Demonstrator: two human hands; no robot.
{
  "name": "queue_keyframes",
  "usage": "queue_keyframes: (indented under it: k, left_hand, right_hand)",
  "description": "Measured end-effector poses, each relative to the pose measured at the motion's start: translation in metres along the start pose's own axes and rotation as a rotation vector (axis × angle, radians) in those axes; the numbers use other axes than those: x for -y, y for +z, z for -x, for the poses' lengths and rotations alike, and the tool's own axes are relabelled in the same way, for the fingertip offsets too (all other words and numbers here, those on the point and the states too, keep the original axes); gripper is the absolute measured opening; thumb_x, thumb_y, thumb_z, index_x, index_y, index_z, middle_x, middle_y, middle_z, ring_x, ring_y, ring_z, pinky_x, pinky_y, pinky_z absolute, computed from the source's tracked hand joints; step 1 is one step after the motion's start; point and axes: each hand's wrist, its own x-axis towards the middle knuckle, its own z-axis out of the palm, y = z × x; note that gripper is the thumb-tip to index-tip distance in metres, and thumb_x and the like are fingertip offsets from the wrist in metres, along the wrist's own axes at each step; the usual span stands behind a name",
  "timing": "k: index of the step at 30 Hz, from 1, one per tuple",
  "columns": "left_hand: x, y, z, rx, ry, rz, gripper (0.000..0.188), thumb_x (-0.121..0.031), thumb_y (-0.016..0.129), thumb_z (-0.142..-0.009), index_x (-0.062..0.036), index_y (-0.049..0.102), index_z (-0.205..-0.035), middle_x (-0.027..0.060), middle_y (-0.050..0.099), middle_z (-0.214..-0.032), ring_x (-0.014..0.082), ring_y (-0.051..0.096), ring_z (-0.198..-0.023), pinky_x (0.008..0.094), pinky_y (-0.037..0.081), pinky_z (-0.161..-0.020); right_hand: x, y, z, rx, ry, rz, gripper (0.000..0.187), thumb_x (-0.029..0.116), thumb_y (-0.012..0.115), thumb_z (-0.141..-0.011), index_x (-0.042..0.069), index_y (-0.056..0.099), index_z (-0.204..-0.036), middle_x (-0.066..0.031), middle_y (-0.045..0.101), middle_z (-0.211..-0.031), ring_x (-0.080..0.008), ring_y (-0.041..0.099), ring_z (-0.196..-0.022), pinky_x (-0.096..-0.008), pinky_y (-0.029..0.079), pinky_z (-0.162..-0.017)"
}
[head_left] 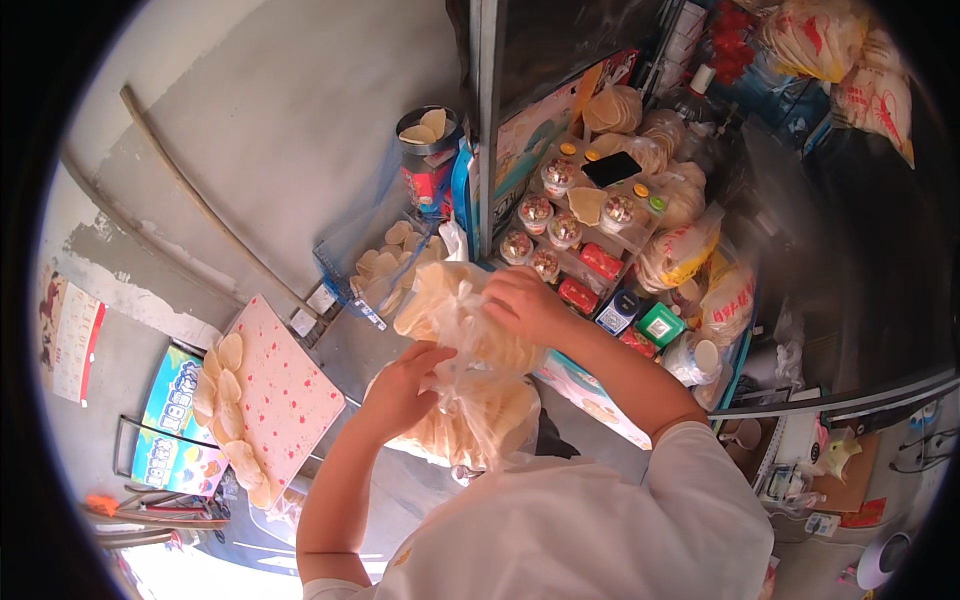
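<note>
A clear plastic bag (425,318) of thin pale crackers is in front of me, its film gathered into a knot-like bunch near the top. My right hand (528,308) grips the film on the bag's right side, with fingers bent. From the left, my left hand (402,388) pinches the same bag's lower film; its fingertips are partly hidden by the plastic. Just below, closer to my body, sits another clear bag (480,420) full of similar crackers. Where one bag's film ends and the other's begins is hard to make out.
Loose crackers lie in a blue transparent basket (335,262) beyond the bags. A tin (428,170) holds more. At left, crackers line a red-spotted pink board (285,380). On the right, a stall counter carries topped cups (535,212), a black phone (612,169) and bagged crackers (680,250).
</note>
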Motion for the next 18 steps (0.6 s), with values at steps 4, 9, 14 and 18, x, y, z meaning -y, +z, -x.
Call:
queue_keyframes:
  k: [4, 9, 14, 18]
  left_hand:
    - [0.018, -0.004, 0.001, -0.08, -0.049, -0.079, 0.05, 0.008, 0.056, -0.066, -0.0064, 0.059, -0.114, 0.0151, 0.057, -0.112, 0.028, 0.064, -0.084, 0.0343, 0.051, -0.075]
    - [0.043, 0.004, -0.01, -0.182, -0.177, -0.136, 0.047, 0.009, 0.055, -0.065, -0.0041, 0.059, -0.11, 0.0159, 0.058, -0.11, 0.0294, 0.063, -0.08, 0.0347, 0.052, -0.073]
    - [0.072, 0.027, -0.024, -0.284, -0.285, -0.307, 0.046, 0.01, 0.054, -0.063, -0.0036, 0.059, -0.107, 0.0161, 0.058, -0.107, 0.032, 0.062, -0.085, 0.0362, 0.052, -0.072]
    - [0.104, 0.043, -0.025, -0.284, -0.478, -0.362, 0.047, 0.006, 0.057, -0.063, -0.0044, 0.058, -0.11, 0.0167, 0.057, -0.109, 0.0349, 0.059, -0.093, 0.0396, 0.051, -0.077]
  right_hand:
    - [-0.028, 0.049, 0.005, 0.15, 0.035, -0.082, 0.014, 0.02, 0.06, -0.081, 0.007, 0.061, -0.087, -0.0079, 0.058, -0.09, -0.0266, 0.056, -0.092, -0.0392, 0.039, -0.086]
    - [-0.089, 0.037, 0.012, 0.148, 0.109, -0.123, 0.023, 0.023, 0.064, -0.081, 0.007, 0.062, -0.097, -0.0096, 0.06, -0.104, -0.0284, 0.056, -0.097, -0.0388, 0.04, -0.089]
    - [-0.248, -0.085, 0.012, -0.233, 0.476, 0.066, 0.024, 0.013, 0.062, -0.083, 0.004, 0.06, -0.105, -0.0154, 0.057, -0.113, -0.0339, 0.054, -0.107, -0.0394, 0.043, -0.093]
    - [-0.393, -0.163, -0.011, -0.389, 0.647, 0.426, 0.037, 0.017, 0.064, -0.08, 0.003, 0.058, -0.114, -0.0255, 0.049, -0.126, -0.0402, 0.045, -0.118, -0.0421, 0.038, -0.1]
